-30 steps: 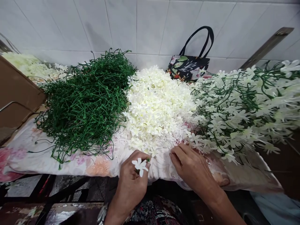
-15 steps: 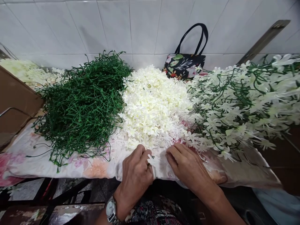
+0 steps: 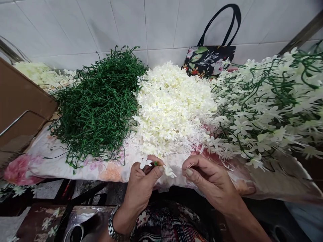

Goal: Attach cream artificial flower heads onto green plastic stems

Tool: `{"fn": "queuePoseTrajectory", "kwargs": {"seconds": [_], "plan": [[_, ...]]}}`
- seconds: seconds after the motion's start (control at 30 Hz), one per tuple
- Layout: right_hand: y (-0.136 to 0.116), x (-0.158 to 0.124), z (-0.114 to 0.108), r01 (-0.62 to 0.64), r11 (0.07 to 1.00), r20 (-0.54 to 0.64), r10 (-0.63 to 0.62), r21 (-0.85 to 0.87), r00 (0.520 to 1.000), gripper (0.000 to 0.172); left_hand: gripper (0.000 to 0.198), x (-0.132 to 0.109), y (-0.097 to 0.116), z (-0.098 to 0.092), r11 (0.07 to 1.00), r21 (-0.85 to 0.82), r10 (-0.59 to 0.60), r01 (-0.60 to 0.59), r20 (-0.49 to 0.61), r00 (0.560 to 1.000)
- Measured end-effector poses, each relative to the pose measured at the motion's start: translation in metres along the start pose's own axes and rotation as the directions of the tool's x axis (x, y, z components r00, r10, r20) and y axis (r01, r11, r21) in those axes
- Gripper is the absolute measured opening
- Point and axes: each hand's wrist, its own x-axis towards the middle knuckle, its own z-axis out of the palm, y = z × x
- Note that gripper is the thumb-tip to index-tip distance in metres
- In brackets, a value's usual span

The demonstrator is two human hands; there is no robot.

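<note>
Pinching a green stem (image 3: 155,163) bearing white flowers (image 3: 169,171), your left grip (image 3: 142,181) sits just before the blossom pile (image 3: 174,107); your right grip (image 3: 209,178) pinches a thin white sliver (image 3: 189,165).

Both hands are parked just in front of the big heap of loose cream-white fabric blossoms (image 3: 174,107). The left hand (image 3: 142,185) has its wrist bent and its thumb and forefinger pinching a thin green plastic stem tip (image 3: 155,163). The right hand (image 3: 210,179) is close beside it, fingers curled, thumb pressed to forefinger.
</note>
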Motion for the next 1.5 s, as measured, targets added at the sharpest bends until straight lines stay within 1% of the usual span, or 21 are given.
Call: {"fn": "queuePoseTrajectory", "kwargs": {"seconds": [0.07,0.13,0.23,0.3,0.4,0.53,0.63,0.7,0.8,0.9,1.0,1.07,1.13,1.2,1.3,1.4,1.5], "plan": [[-0.002,-0.001,0.007,-0.025,0.991,-0.014,0.027,0.133,1.0,0.018,0.018,-0.002,0.001,0.001,0.996,-0.078,-0.041,0.042,0.022,0.999],[-0.002,-0.002,0.015,-0.012,0.974,-0.032,0.02,0.227,0.999,0.014,0.02,-0.003,0.002,0.002,0.99,-0.129,-0.043,0.05,0.057,0.997],[-0.001,-0.002,0.025,0.065,0.957,-0.081,-0.044,0.282,0.996,0.005,0.023,-0.004,0.003,0.005,0.987,-0.16,-0.023,0.032,0.058,0.998],[0.001,-0.001,0.029,0.112,0.955,-0.1,-0.087,0.274,0.991,0.004,0.025,-0.005,0.003,0.007,0.986,-0.168,-0.013,0.021,0.05,0.999],[0.004,-0.001,0.032,0.142,0.966,-0.122,-0.117,0.214,0.986,0.005,0.024,-0.005,0.001,0.009,0.986,-0.166,0.016,-0.007,0.051,0.999],[0.006,-0.002,0.035,0.14,0.976,-0.14,-0.117,0.166,0.983,0.006,0.021,-0.007,-0.008,0.009,0.993,-0.086,0.078,-0.077,-0.002,0.997],[0.007,-0.004,0.038,0.164,0.982,-0.154,-0.149,0.093,0.977,0.007,0.02,-0.008,-0.014,0.011,0.996,-0.059,0.066,-0.068,-0.041,0.997],[0.008,-0.006,0.04,0.211,0.977,-0.175,-0.206,0.012,0.963,0.008,0.021,-0.007,-0.015,0.014,0.996,-0.073,0.037,-0.041,-0.051,0.998],[0.009,-0.008,0.041,0.295,0.945,-0.179,-0.317,-0.142,0.931,0.009,0.021,-0.007,-0.012,0.015,0.991,-0.133,-0.02,0.019,-0.008,1.0],[0.009,-0.008,0.04,0.39,0.876,-0.148,-0.442,-0.284,0.885,0.013,0.018,-0.008,-0.008,0.012,0.974,-0.217,-0.059,0.072,0.063,0.996],[0.007,-0.008,0.039,0.473,0.793,-0.12,-0.551,-0.383,0.826,0.019,0.02,-0.01,-0.009,0.008,0.959,-0.271,-0.062,0.088,0.102,0.993],[0.006,-0.008,0.038,0.501,0.761,-0.102,-0.585,-0.413,0.804,0.02,0.024,-0.01,-0.011,0.006,0.948,-0.302,-0.068,0.095,0.101,0.993],[0.004,-0.008,0.038,0.512,0.754,-0.088,-0.592,-0.411,0.801,0.022,0.026,-0.01,-0.013,0.005,0.936,-0.338,-0.077,0.099,0.079,0.994],[0.002,-0.009,0.039,0.508,0.76,-0.081,-0.583,-0.404,0.808,0.024,0.029,-0.009,-0.014,0.005,0.93,-0.356,-0.079,0.092,0.052,0.996],[0.0,-0.009,0.04,0.495,0.764,-0.082,-0.573,-0.414,0.815,0.024,0.031,-0.01,-0.015,0.004,0.938,-0.341,-0.054,0.064,0.039,0.998],[0.0,-0.009,0.041,0.488,0.757,-0.074,-0.57,-0.435,0.818,0.021,0.028,-0.011,-0.016,0.003,0.948,-0.318,-0.004,0.013,0.027,1.0],[0.0,-0.01,0.042,0.473,0.746,-0.07,-0.566,-0.469,0.821,0.017,0.023,-0.01,-0.019,0.002,0.953,-0.295,0.083,-0.072,0.024,0.996]]}}
